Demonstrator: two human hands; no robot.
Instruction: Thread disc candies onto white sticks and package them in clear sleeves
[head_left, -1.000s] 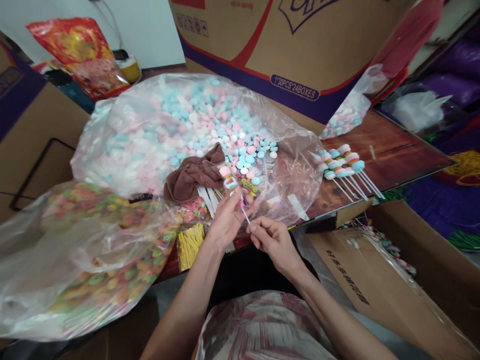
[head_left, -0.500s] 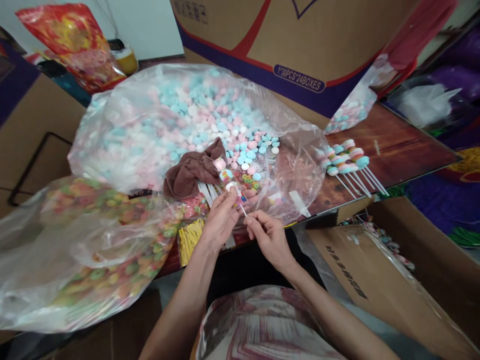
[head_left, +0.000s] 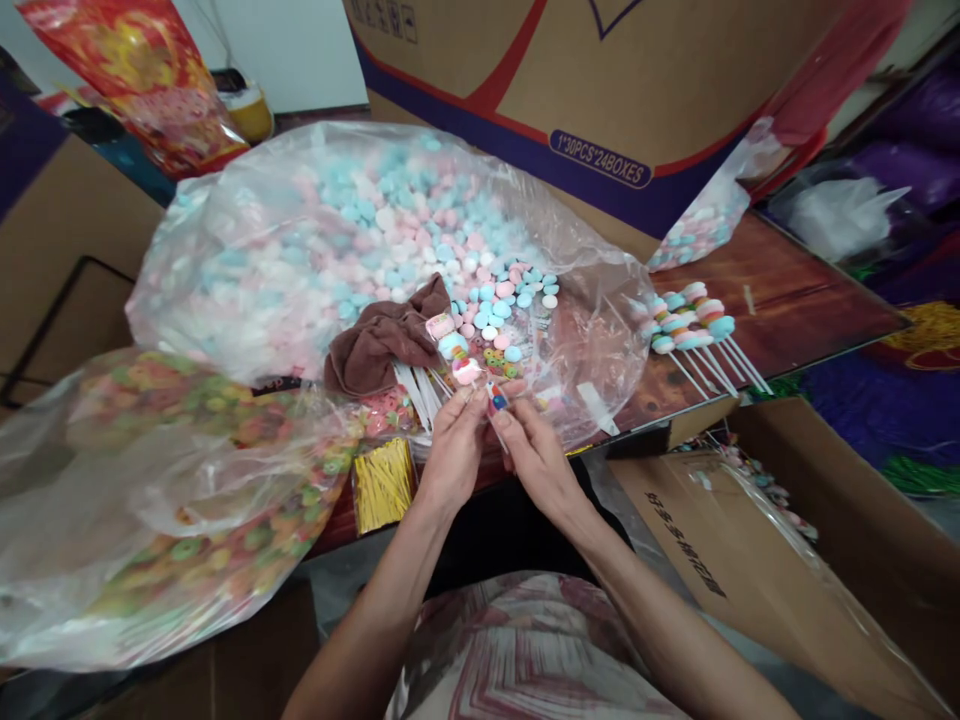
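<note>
My left hand (head_left: 452,452) pinches a thin white stick threaded with pastel candies, a candy skewer (head_left: 459,360) that points up and away from me. My right hand (head_left: 534,452) touches the same stick just below, with a small colourful ring candy (head_left: 498,398) at its fingertips. Both hands meet over the open mouth of a big clear bag of pink, blue and white candies (head_left: 375,240). A brown cloth (head_left: 386,340) lies right behind my left hand.
Finished skewers (head_left: 694,325) lie on the wooden table (head_left: 795,290) at the right. A bag of ring candies (head_left: 180,480) sits left, gold twist ties (head_left: 382,485) beside it. Cardboard boxes stand behind (head_left: 600,90) and at lower right (head_left: 772,560).
My right hand has slid up the stick to meet the left hand, carrying a ring candy. The skewer has shifted slightly up and left.
</note>
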